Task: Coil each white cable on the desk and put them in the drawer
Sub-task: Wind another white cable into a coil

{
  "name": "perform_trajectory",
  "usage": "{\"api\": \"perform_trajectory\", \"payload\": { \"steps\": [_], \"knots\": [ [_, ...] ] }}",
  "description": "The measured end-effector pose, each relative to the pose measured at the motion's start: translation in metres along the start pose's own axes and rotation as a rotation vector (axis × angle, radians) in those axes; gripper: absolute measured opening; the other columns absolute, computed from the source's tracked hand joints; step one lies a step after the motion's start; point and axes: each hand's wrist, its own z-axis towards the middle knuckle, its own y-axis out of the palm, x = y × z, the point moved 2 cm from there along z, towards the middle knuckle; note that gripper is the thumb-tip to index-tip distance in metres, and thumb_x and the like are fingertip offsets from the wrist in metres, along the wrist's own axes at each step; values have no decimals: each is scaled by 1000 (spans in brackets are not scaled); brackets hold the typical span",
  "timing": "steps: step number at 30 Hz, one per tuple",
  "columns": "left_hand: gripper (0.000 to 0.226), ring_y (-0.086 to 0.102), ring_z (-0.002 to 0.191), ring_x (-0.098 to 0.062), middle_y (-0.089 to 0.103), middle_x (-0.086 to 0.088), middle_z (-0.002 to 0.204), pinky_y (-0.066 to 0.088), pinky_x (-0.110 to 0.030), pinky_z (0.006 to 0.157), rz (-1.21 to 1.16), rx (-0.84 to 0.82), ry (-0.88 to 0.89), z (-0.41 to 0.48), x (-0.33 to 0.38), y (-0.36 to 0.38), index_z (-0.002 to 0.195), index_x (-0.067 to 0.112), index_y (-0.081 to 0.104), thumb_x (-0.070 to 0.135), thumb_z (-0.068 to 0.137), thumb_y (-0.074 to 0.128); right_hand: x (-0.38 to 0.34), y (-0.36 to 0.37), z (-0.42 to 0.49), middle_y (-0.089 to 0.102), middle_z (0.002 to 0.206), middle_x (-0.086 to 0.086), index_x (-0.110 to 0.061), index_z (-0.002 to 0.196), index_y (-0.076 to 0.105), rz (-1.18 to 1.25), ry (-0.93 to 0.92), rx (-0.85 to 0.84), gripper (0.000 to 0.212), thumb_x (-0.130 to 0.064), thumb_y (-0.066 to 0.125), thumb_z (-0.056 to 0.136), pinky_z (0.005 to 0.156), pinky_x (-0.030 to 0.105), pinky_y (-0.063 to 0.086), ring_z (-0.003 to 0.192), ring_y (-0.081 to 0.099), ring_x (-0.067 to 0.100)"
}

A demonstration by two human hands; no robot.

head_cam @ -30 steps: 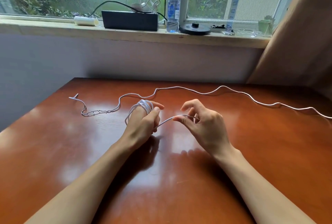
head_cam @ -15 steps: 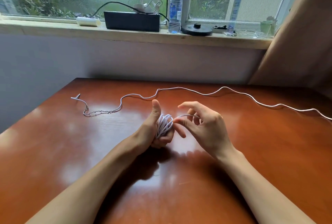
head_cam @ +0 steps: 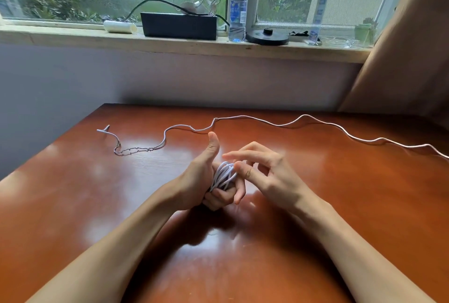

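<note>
Two white cables noted. Coiled cable [head_cam: 224,175] sits in the left hand [head_cam: 199,181], fingers curled round it, thumb raised. Right hand [head_cam: 269,174] touches the coil with its thumb; whether it pinches cannot be told. Loose cable [head_cam: 303,116] lies on the desk [head_cam: 340,205] beyond both hands.

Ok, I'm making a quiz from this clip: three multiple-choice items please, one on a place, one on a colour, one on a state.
1. Where does the bottle stand? A desk; B windowsill; C floor.
2. What colour is the box? A white; B black; C green.
3. What is the left hand doing? A gripping a coil; B lying flat; C pointing at the window.

Key: 1 B, it stands on the windowsill beside the box. 2 B, its sides are plainly black. 3 A, its fingers curl round the white loops, thumb up.
</note>
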Motion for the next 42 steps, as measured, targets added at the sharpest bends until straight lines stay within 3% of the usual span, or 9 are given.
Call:
{"api": "perform_trajectory", "payload": {
  "steps": [4,7,15,19,23,27,32,37,42],
  "knots": [
    [115,13,40,-11,22,1,46,6,-28,45,20,7,-37,-1,1,3,63,2,59,85,77,-20,1,1,1,63,100,7,-32,114,76,61,68,-54,24,-34,60,96,75,48,49,85,60,29],
    [114,12,41,-11,22,2,46,6,-29,46,24,18,-43,-1,1,3,62,3,59,85,77,-20,1,2,0,63,101,9,-33,114,75,82,82,-71,25,-36,59,96,84,56,48,92,61,36],
    [112,10,44,-12,20,2,48,6,-27,47,-41,34,-27,1,0,3,66,2,59,91,74,-8,2,0,0,66,88,-8,-24,109,72,25,123,-70,25,-39,56,95,68,32,43,72,53,16],
    [112,9,45,-13,20,2,49,6,-27,46,-63,7,-12,2,-1,4,66,1,56,92,75,-8,2,-2,-2,67,84,-2,-26,107,71,84,139,-60,23,-40,59,94,69,35,44,71,54,25],
    [112,9,45,-12,18,1,50,6,-27,46,-99,-18,-7,0,1,2,65,0,55,94,71,-7,0,1,-2,73,102,8,-24,117,71,168,153,-92,29,-38,58,95,91,44,50,100,65,33],
    [114,8,45,-13,18,1,50,7,-28,46,-97,-20,-20,0,1,3,66,2,59,95,70,-6,0,-2,-2,70,94,8,-23,109,71,70,147,-97,28,-43,56,95,83,47,49,88,62,34],
    [113,8,43,-14,19,2,47,7,-25,46,-100,32,-39,0,2,3,63,4,61,96,69,-4,-1,-1,-3,66,83,9,-20,100,67,15,118,-106,27,-43,53,97,69,41,48,72,54,29],
    [111,10,41,-12,22,1,44,6,-26,46,-114,130,-4,3,0,-2,63,2,61,94,72,0,-4,0,-2,68,65,-18,-15,99,63,-7,104,-102,17,-26,53,106,64,30,46,66,53,2],
    [110,9,41,-13,24,0,43,6,-23,46,-163,204,12,7,-2,-4,65,-1,62,92,78,3,-2,3,1,71,67,-16,-17,95,63,-43,45,-57,24,-35,50,105,67,16,42,67,62,3]
  ]
}}
